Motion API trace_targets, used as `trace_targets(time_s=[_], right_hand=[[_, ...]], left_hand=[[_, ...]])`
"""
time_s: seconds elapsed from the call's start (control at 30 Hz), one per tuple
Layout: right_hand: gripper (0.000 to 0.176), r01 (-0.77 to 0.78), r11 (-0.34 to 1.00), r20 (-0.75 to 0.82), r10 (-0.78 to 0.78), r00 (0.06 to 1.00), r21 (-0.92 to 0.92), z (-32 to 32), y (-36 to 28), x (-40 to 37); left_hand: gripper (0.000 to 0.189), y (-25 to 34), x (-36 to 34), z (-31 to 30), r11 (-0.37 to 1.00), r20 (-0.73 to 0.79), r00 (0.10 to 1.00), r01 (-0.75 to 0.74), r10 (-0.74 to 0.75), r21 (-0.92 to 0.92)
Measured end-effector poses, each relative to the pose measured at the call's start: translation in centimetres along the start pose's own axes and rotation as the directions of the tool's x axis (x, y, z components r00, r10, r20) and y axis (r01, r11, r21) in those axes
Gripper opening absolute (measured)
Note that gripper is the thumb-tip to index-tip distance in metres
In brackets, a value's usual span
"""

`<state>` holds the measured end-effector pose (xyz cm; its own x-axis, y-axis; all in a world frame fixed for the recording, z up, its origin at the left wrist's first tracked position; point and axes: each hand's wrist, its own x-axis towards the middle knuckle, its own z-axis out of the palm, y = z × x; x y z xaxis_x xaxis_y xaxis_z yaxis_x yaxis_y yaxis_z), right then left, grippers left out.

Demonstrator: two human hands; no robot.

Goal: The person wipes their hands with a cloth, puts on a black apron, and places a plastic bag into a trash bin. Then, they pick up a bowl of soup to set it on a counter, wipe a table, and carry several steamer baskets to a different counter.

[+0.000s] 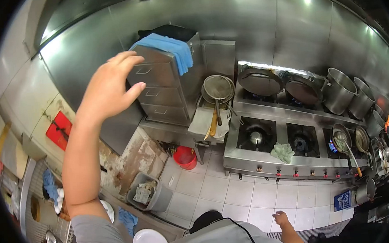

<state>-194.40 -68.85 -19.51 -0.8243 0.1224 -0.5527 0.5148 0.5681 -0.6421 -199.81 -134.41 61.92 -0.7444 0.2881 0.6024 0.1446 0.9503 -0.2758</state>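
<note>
My left hand [113,86] is raised at the end of an outstretched arm, thumb apart from the fingers, with nothing in it. In this view its fingertips overlap the front of a steel drawer cabinet [162,95]. A blue cloth [171,48] drapes over the cabinet's top edge, just right of those fingers, with a black cloth [168,32] behind it. Low beside my body, my right hand [281,218] hangs above the tiled floor [259,202], fingers loosely bent and empty.
Gas burners are lit on the stove [251,160], which carries lidded pans, tall pots [339,91] and a frying pan [341,138]. A strainer [218,88] rests left of it. Below stand a red bucket [185,158] and a grey bin [164,198]. A dark-clothed person [346,228] is at right.
</note>
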Motion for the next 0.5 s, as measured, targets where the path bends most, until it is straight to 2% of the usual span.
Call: trace_targets(time_s=[0.03, 0.07, 0.1, 0.13, 0.2, 0.27, 0.43, 0.47, 0.5], right_hand=[[0.052, -0.050, 0.995, 0.030, 0.047, 0.998, 0.089, -0.4, -6.3, -0.8], [0.052, -0.051, 0.994, 0.024, 0.049, 0.998, 0.094, -0.3, -10.8, -1.1], [0.053, -0.011, 0.984, 0.054, 0.002, 0.999, 0.178, -0.1, -14.4, -1.1], [0.054, 0.024, 0.965, 0.080, -0.046, 0.996, 0.262, 0.2, -16.3, -0.9], [0.054, 0.032, 0.961, 0.097, -0.061, 0.993, 0.275, 1.1, -17.9, -0.5], [0.055, 0.028, 0.952, 0.107, -0.064, 0.992, 0.304, 1.5, -18.2, 0.8], [0.051, -0.326, 0.883, 0.039, 0.333, 0.942, 0.338, 1.8, -14.2, -0.2], [0.050, -0.389, 0.862, 0.018, 0.405, 0.914, 0.326, 1.8, -12.9, -0.5], [0.046, -0.387, 0.895, 0.075, 0.381, 0.922, 0.221, 2.3, -7.5, 0.8]], left_hand=[[0.050, -0.5, 1.8, 2.3, 0.999, 0.035, 0.999, 0.022, -0.021, -0.026], [0.050, -1.2, 3.6, 4.8, 0.998, 0.070, 0.997, 0.045, -0.041, -0.052], [0.050, -2.2, 5.5, 7.6, 0.998, 0.067, 0.997, 0.036, -0.033, -0.057], [0.050, -3.5, 7.4, 10.6, 0.997, 0.057, 0.998, 0.030, -0.026, -0.068], [0.050, -5.9, 11.1, 16.7, 0.996, 0.047, 0.999, 0.009, -0.004, -0.088], [0.050, -8.2, 15.6, 22.5, 0.986, 0.073, 0.992, 0.110, -0.102, -0.125], [0.055, -14.8, 27.2, 36.5, 0.977, 0.133, 0.975, 0.194, -0.180, -0.094], [0.057, -16.3, 29.5, 39.2, 0.977, 0.135, 0.971, 0.207, -0.199, -0.052], [0.057, -17.3, 31.6, 41.4, 0.973, 0.138, 0.963, 0.228, -0.230, 0.029]])
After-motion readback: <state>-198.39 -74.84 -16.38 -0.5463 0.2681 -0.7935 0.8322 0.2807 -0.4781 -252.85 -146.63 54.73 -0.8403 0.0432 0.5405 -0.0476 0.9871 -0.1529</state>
